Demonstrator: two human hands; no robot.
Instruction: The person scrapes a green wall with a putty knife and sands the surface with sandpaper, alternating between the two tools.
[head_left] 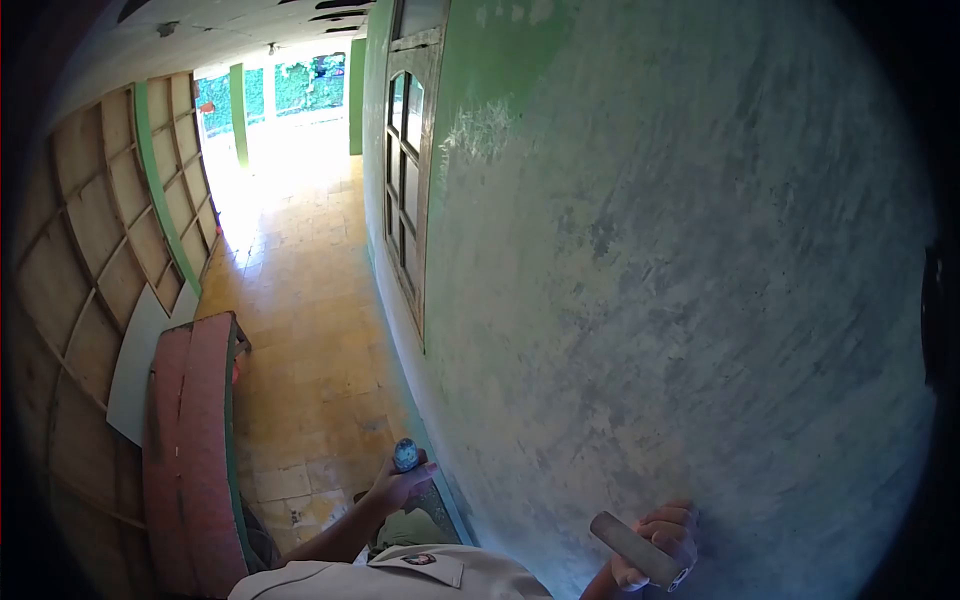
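Cylinder (632, 548) is slanting beside the wall (650, 300), right hand (668, 535) gripping it, wrist bent; left forearm (345, 522) is pointing forward, left hand (402, 485) clasping a blue-topped object (405, 454) above the floor (310, 350).

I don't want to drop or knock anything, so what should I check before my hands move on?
1. Left hand has a grip on the blue object: ok, it is held in the hand.
2. Right hand has a grip on the cylinder: ok, it is held at its lower end.
3. Held things apart from each other: ok, a wide gap lies between them.
4. Right hand clear of the wall: cannot tell, the fingers look very close.
5. Wall surface even: not ok, it looks patchy and worn.
6. Left hand clear of the red bench: ok, they are apart.
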